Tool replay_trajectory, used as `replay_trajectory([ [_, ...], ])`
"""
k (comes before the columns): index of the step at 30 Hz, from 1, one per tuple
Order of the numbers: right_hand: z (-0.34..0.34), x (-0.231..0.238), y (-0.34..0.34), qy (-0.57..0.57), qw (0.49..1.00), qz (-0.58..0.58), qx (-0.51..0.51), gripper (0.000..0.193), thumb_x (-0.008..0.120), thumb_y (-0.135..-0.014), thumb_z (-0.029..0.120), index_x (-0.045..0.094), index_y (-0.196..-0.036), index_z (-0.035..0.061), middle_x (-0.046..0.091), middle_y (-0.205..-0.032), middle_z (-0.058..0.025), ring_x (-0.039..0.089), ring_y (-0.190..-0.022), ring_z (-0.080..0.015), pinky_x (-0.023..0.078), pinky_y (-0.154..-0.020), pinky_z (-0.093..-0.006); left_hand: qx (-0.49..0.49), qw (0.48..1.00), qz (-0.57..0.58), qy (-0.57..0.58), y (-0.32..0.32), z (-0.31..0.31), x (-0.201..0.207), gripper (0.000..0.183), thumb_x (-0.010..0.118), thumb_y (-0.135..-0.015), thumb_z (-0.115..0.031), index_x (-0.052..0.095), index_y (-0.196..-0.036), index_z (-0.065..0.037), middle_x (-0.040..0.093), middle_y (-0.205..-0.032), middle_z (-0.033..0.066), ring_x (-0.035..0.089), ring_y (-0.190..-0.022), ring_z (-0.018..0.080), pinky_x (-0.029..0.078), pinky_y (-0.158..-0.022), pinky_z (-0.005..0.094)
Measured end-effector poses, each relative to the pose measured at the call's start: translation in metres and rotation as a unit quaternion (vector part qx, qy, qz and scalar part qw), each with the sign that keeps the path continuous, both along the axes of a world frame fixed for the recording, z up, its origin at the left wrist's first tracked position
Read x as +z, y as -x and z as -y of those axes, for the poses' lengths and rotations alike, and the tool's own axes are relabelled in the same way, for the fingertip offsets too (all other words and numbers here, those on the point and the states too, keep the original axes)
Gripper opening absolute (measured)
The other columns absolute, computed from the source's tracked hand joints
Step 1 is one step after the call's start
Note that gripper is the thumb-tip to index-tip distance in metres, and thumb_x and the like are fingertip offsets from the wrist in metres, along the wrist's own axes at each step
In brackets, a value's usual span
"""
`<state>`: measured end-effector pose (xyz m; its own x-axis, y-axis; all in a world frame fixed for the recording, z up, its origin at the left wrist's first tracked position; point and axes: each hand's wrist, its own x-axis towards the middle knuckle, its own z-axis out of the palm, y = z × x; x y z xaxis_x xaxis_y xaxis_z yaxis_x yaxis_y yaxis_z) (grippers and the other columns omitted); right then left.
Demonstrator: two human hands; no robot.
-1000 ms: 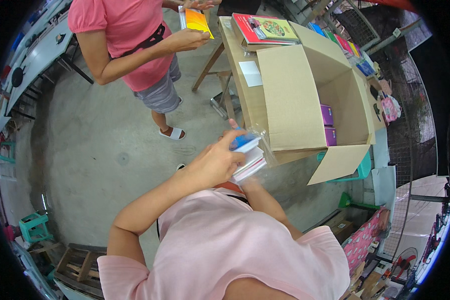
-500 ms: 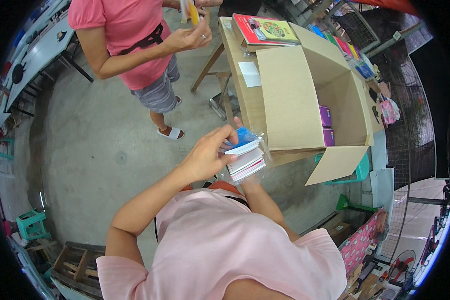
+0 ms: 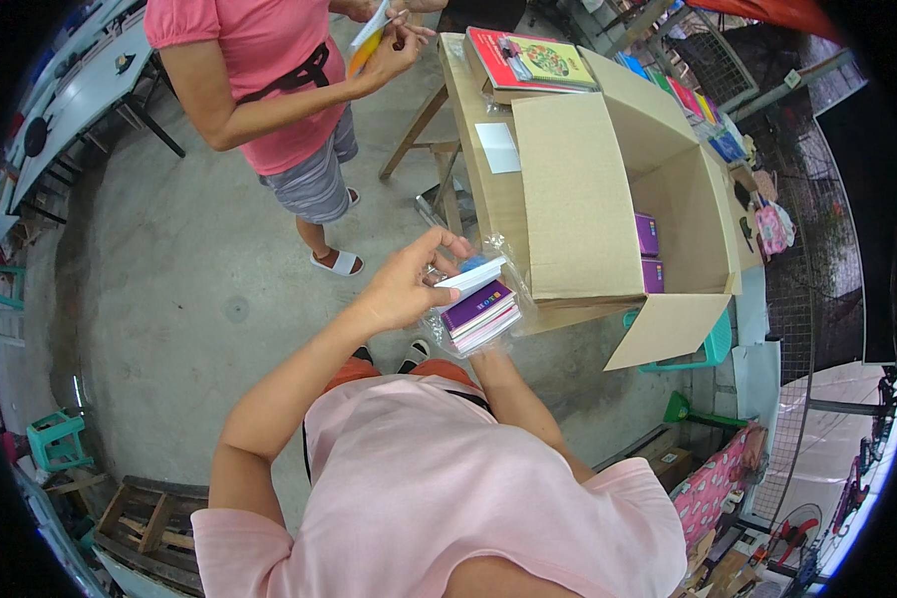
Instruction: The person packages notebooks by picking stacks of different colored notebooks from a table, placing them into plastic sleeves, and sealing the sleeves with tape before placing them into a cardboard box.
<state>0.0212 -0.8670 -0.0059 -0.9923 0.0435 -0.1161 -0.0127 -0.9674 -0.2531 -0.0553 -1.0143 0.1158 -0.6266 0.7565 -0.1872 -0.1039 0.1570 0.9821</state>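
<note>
A stack of small booklets in a crinkled clear plastic bag is held in front of my body. My left hand pinches the upper booklets, tilting them up from the rest with thumb and fingers. Below them a booklet with a purple cover shows on top of the lower part. From underneath, my right hand supports the bagged stack; its fingers are mostly hidden behind it.
Right of my hands, an open cardboard box holding purple packs sits on a wooden table. Books and a white card lie there too. Across from me stands a person in pink, handling a yellow-and-white item.
My left hand has lifted the upper booklets, uncovering the purple cover. The other person's hands and the yellow-and-white item have shifted slightly.
</note>
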Motion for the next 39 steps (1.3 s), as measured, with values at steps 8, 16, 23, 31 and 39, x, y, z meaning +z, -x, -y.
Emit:
replay_trajectory([
  [8, -0.003, 0.003, -0.005, 0.037, 0.999, -0.024, -0.019, 0.054, 0.043, -0.098, 0.04, 0.036, -0.144, 0.0124, 0.058, -0.11, -0.0122, 0.059, -0.101, -0.0279, 0.052, -0.09, -0.0453, -0.021, 0.939, -0.343, 0.032, -0.028, -0.001, 0.016, 0.015, 0.063, -0.076, 0.005, 0.068, -0.09, 0.0, 0.051, -0.126, 0.0161, 0.061, -0.106, 0.0325, 0.051, -0.088, 0.0395],
  [16, 0.0, 0.029, -0.002, 0.026, 0.999, 0.004, -0.033, 0.059, 0.05, -0.096, 0.04, 0.032, -0.146, 0.0142, 0.058, -0.105, -0.0116, 0.059, -0.095, -0.0274, 0.052, -0.089, -0.0434, 0.003, 0.93, -0.366, 0.043, -0.032, -0.005, 0.022, 0.023, 0.072, -0.075, -0.013, 0.073, -0.093, 0.001, 0.045, -0.137, 0.0192, 0.063, -0.103, 0.0373, 0.052, -0.089, 0.0415],
  [23, -0.001, 0.032, -0.004, 0.016, 0.999, -0.005, -0.036, 0.058, 0.047, -0.097, 0.04, 0.031, -0.147, 0.014, 0.059, -0.105, -0.0103, 0.059, -0.094, -0.0261, 0.052, -0.088, -0.0413, -0.04, 0.939, -0.331, 0.082, -0.031, -0.008, 0.028, 0.017, 0.07, -0.077, -0.008, 0.073, -0.09, 0.002, 0.046, -0.136, 0.0185, 0.065, -0.098, 0.0356, 0.053, -0.085, 0.0419],
  [31, -0.001, 0.034, 0.001, 0.068, 0.997, -0.004, -0.04, 0.056, 0.046, -0.098, 0.036, 0.033, -0.146, 0.0122, 0.06, -0.108, -0.0139, 0.062, -0.096, -0.0278, 0.053, -0.088, -0.0433, 0.018, 0.931, -0.357, 0.071, -0.031, -0.013, 0.023, 0.007, 0.065, -0.078, -0.001, 0.069, -0.081, 0.004, 0.048, -0.133, 0.0161, 0.067, -0.087, 0.0354, 0.055, -0.071, 0.0436],
  [39, -0.005, 0.016, 0.0, 0.045, 0.998, -0.017, -0.045, 0.056, 0.049, -0.096, 0.039, 0.036, -0.144, 0.0129, 0.063, -0.108, -0.0155, 0.063, -0.098, -0.0312, 0.053, -0.089, -0.0485, 0.026, 0.904, -0.424, 0.058, -0.035, -0.014, 0.029, 0.012, 0.065, -0.075, 0.0, 0.069, -0.085, 0.002, 0.029, -0.148, 0.0243, 0.067, -0.093, 0.0374, 0.056, -0.071, 0.044],
])
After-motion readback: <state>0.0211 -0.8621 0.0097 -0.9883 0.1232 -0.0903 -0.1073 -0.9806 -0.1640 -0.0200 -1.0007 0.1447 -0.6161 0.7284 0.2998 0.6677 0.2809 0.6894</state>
